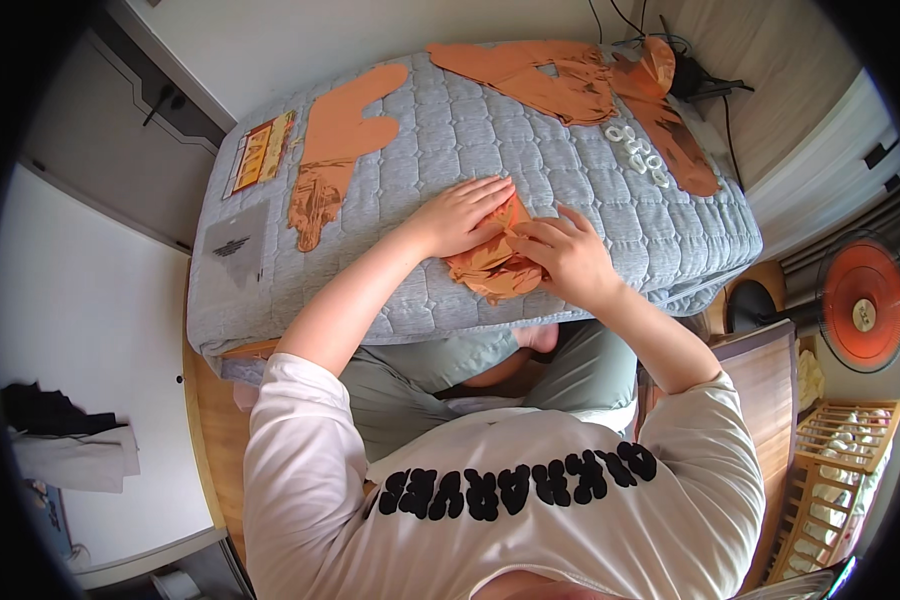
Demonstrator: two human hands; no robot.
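A crumpled orange foil balloon (pixel 498 272), shiny and flat, lies near the front edge of the grey quilted mattress. My left hand (pixel 467 215) rests flat over its far left part, fingers stretched and close together. From the right, my right hand (pixel 573 258) grips the foil's right side with bent fingers; its thumb is mostly hidden. Farther left, another deflated orange foil balloon (pixel 342 135) is spread out, its near end wrinkled. Two more flat orange foil balloons lie at the back: a wide one (pixel 515 72) and a long one (pixel 665 135) at the right.
Several small white rings (pixel 635 155) sit near the right balloon. A colourful printed packet (pixel 261 155) and a clear plastic bag (pixel 236 245) lie on the mattress (pixel 430 130) at left. Dark cables (pixel 715 85) hang at the back right corner. A red fan (pixel 863 300) stands right.
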